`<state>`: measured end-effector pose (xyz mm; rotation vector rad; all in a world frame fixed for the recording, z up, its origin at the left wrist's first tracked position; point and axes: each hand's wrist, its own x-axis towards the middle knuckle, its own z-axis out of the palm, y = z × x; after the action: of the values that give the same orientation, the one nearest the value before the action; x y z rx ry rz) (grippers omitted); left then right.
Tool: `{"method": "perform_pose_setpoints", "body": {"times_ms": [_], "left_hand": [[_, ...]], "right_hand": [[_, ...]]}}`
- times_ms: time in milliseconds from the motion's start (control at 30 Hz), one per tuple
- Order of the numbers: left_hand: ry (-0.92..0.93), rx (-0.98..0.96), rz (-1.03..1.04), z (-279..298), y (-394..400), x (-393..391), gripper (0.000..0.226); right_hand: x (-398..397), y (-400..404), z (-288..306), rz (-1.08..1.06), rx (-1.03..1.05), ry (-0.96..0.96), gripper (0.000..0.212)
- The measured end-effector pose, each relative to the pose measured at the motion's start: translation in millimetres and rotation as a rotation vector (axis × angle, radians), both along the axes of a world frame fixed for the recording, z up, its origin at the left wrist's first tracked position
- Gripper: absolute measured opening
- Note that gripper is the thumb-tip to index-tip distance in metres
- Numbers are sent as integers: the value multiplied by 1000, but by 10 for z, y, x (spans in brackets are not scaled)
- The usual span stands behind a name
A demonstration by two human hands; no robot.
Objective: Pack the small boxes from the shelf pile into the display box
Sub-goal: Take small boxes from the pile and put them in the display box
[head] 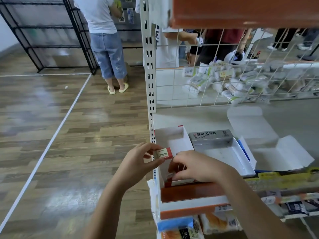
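Wood-look floor beside a white shelf (198, 116); left hand (138, 163) pinches a small box (163, 153), right hand's (198, 167) grip unclear inside the display box (172, 140).

Shop interior, slotted metal shelving (149, 83), wire-mesh backing (224, 66), heaped packaged goods (233, 81); shoppers behind

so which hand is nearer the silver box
Right. The right hand is down in the display box beside the silver box; the left hand holds a small red box farther left.

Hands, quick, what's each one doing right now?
Left hand: pinching a small red box.
Right hand: fingers curled inside the display box; grip unclear.
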<state>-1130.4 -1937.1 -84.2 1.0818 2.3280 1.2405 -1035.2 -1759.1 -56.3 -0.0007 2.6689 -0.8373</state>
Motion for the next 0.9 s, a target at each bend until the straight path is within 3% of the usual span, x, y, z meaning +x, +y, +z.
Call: {"method": "perform_pose_setpoints", "body": {"times_ms": [200,533,700,900], "left_hand": [[-33,27,23,-19,8,-23,26],[-22,21,45,-30,-24,-20,25],[94,-50,31,60,-32,8,26],[278,-168,-69,216,104,70,35]], "right_hand": [[15,-34,28,-9,-40,-37,18],[33,-119,-69,-21,57,65,18],[91,-107,18,-26,92,127,22],[302,163,244,-261,121,276,18]]}}
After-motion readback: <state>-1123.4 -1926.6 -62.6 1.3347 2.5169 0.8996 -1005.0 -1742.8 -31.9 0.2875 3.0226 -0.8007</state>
